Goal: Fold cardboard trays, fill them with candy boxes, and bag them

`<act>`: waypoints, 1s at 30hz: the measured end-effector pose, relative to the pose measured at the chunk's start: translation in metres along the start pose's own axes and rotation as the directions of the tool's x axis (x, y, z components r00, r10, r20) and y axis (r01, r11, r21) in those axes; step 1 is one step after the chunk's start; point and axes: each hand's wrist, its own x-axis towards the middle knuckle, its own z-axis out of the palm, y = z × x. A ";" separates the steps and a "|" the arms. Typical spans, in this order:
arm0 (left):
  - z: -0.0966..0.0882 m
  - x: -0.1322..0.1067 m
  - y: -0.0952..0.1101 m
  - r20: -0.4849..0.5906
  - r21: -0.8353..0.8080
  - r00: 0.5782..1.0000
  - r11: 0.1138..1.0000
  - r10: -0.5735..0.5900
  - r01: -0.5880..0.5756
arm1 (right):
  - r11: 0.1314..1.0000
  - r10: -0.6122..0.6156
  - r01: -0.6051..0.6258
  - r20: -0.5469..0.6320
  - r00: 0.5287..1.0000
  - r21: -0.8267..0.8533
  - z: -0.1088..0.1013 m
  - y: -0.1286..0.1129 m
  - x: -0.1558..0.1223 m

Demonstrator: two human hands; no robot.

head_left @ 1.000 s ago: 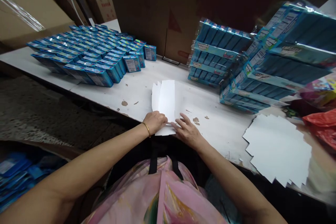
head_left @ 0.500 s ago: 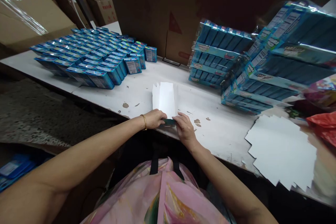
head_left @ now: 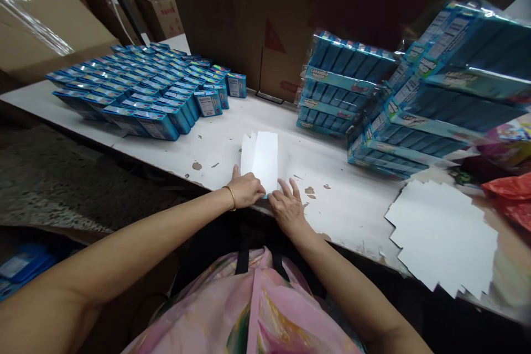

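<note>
A white-faced cardboard carton [head_left: 266,157], partly folded and with notched flaps on its left, lies on the table near the front edge. My left hand [head_left: 248,189] is closed on its near end, fingers pinching the edge and thumb stretched out to the left. At the right near corner, my right hand [head_left: 287,206] grips the same end with its thumb side, while other fingers spread away to the right. A thin strip of blue shows between the two hands. The underside of the carton is hidden.
Many small blue boxes [head_left: 153,97] stand in rows at the left. Wrapped blue display packs [head_left: 340,86] are stacked at the back right, beside a taller stack [head_left: 440,88]. Flat white card blanks [head_left: 446,235] lie in a fanned pile at the right, near a red plastic bag [head_left: 510,199].
The near end of the carton has been folded, and its blue side is now mostly covered. My right hand's fingers have spread, and my left thumb has stretched outward.
</note>
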 end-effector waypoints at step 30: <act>-0.052 0.111 -0.098 0.068 -0.605 0.793 0.607 -0.605 0.515 | 0.681 0.547 -0.710 0.519 0.657 0.181 0.024 0.123 0.159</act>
